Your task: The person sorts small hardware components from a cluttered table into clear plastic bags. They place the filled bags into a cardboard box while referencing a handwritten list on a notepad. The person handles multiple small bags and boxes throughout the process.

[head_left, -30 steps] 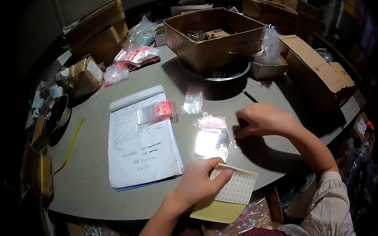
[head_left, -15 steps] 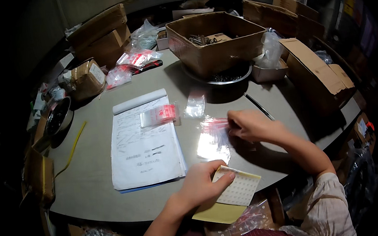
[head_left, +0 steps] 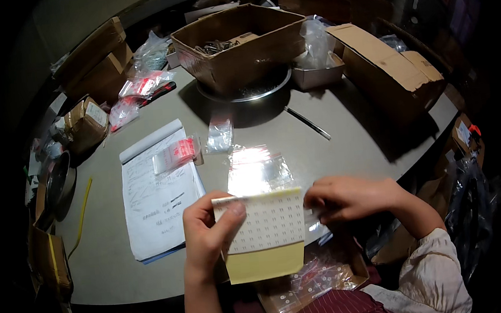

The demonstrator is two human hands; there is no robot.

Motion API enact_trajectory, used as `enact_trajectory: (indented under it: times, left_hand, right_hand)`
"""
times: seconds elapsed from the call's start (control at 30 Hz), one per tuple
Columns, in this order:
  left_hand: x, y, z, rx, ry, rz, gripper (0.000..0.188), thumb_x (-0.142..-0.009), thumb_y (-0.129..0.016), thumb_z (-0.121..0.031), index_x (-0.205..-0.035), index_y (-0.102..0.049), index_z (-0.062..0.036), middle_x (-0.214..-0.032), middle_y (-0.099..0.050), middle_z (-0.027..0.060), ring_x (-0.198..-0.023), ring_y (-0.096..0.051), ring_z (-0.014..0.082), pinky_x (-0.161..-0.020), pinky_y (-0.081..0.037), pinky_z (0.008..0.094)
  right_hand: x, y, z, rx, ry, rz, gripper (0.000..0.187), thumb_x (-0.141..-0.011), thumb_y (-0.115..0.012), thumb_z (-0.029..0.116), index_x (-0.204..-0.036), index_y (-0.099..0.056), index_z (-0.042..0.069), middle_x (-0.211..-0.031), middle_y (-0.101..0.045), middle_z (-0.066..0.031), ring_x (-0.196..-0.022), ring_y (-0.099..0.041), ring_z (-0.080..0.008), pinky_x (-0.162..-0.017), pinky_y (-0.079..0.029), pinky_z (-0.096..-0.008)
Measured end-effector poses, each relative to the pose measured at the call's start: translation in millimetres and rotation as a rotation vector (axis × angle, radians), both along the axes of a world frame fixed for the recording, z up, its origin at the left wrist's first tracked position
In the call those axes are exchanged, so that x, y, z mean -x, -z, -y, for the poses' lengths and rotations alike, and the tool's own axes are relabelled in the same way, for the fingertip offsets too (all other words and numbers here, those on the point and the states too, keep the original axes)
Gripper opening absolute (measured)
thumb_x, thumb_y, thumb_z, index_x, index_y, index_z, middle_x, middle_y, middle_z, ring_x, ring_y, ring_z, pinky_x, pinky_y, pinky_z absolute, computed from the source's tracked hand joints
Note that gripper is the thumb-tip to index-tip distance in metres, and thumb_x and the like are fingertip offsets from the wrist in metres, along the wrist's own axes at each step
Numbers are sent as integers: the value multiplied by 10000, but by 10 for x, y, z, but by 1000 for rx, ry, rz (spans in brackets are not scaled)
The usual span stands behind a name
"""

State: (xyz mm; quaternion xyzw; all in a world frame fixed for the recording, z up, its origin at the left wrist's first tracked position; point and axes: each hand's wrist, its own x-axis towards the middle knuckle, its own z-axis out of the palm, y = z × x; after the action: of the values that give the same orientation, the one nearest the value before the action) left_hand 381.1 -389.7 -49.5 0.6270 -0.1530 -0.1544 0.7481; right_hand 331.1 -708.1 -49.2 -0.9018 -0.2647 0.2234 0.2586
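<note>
My left hand (head_left: 209, 230) is closed on a sheet of small printed labels (head_left: 261, 223), thumb on its front. The sheet has a yellow lower strip and is held upright over the table's near edge. Just right of it, my right hand (head_left: 351, 198) is closed in a pinch. A clear plastic bag (head_left: 314, 230) shows below its fingertips, partly behind the sheet. Beyond the sheet lies a fanned pile of clear zip bags (head_left: 257, 169), shining under the light. Another small stack of clear bags (head_left: 220, 135) lies farther back.
A paper pad (head_left: 158, 222) with a red-printed bag pack (head_left: 174, 155) on it lies left. A pen (head_left: 308, 122) lies right. Behind stand a large cardboard box (head_left: 238, 69) on a metal bowl (head_left: 246, 98) and another box (head_left: 386, 87). Filled bags (head_left: 319, 277) sit in a box below the table edge.
My right hand has come off the bag pile toward me and now has a clear bag at its fingertips. My left hand has raised and straightened the label sheet. The whole view has shifted.
</note>
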Motion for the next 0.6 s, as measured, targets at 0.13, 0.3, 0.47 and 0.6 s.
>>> enact_trajectory:
  times: [0.13, 0.3, 0.47, 0.6]
  left_hand:
    - [-81, 50, 8, -16, 30, 4, 201, -972, -719, -130, -1096, -682, 25, -798, -637, -19, -686, -540, 36, -628, -441, 209]
    - [-80, 215, 84, -199, 112, 63, 261, -1027, -683, -199, -1205, -647, -11, -920, -672, -11, -814, -577, 47, -716, -470, 224]
    - [-51, 425, 194, -475, 51, 278, 184, -1050, -673, -180, -1063, -662, 3, -804, -626, -35, -708, -505, 24, -617, -410, 218]
    - [17, 369, 229, -524, 46, 337, 222, -1039, -693, -192, -955, -665, 13, -710, -561, -60, -677, -440, 16, -577, -378, 238]
  right_hand:
    - [225, -53, -26, -238, -248, -142, 441, -985, -743, 285, -1291, -600, 2, -1197, -656, -155, -1126, -652, -308, -941, -542, -409]
    - [156, -276, 111, -383, -27, -210, 292, -981, -721, 237, -1178, -655, 32, -1041, -702, -144, -881, -707, -282, -795, -563, -382]
    - [-92, -48, -256, -371, 140, 544, 411, -797, -771, 95, -1184, -638, 51, -1086, -675, -151, -1035, -660, -346, -893, -529, -423]
    - [-281, 114, -590, -336, 66, 707, 446, -710, -800, 71, -1113, -610, 47, -1013, -624, -150, -993, -600, -400, -866, -489, -489]
